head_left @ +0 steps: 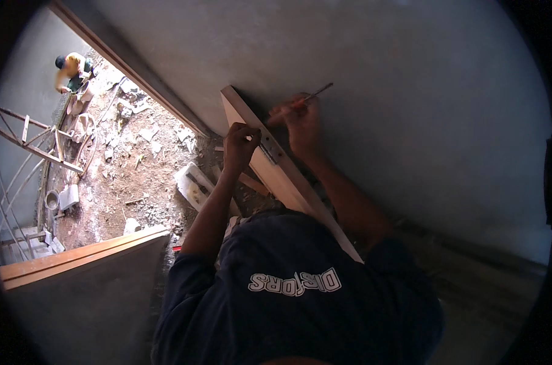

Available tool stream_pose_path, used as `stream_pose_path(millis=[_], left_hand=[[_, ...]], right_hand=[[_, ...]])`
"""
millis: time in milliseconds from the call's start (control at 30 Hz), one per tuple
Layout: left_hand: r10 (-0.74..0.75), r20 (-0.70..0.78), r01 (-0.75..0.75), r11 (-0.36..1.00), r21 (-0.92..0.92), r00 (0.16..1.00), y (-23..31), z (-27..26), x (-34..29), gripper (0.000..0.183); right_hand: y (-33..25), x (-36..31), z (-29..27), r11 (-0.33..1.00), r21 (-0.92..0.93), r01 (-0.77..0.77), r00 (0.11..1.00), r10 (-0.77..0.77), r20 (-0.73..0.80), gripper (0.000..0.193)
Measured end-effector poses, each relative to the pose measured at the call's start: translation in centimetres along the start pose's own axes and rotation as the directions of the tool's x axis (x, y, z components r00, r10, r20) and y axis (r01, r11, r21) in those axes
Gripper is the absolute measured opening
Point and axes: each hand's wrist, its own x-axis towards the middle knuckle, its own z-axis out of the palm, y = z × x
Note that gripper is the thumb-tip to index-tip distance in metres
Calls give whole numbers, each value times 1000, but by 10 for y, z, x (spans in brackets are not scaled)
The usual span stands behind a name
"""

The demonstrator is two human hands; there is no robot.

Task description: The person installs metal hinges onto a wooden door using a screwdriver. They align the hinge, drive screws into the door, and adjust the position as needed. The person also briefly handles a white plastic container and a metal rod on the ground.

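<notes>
The right grip (303, 121) holds a slim tool (320, 90) (slanted) while the left grip (239, 145) touches a board (295, 185)

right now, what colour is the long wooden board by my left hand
Pale tan, with a light pinkish tint; the wooden board shows best in the head view.

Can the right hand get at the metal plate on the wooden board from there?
Likely yes: the right hand, holding a slim tool, is close by, and the metal plate looks uncovered at its lower end; the left hand crowds only its upper end.
</notes>
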Motion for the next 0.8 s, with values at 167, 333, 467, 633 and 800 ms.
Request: stream_pose_path(millis=[167, 333, 467, 633, 800], left_hand=[[-45, -17, 44, 998, -50, 999, 4, 1, -10, 25], [-47, -121, 39, 997, -68, 991, 3, 14, -12, 23], [-84, -151, 61, 987, -150, 985, 4, 19, -11, 19], [-120, -120, 94, 974, -207, 985, 3, 15, -10, 19], [-61, -108, 34, 972, -234, 992, -11, 18, -10, 17]], right_hand=[[-37, -11, -40, 753, -592, -287, 899, 426, 106, 42], [-38, -6, -62, 679, -731, 69, 831, 366, 418, 42], [-50, 23, -57, 446, -847, 288, 662, 546, 513, 40], [-71, 44, -20, 31, -817, 575, 553, 721, 417, 38], [-81, 52, -6, -22, -764, 645, 519, 747, 416, 37]])
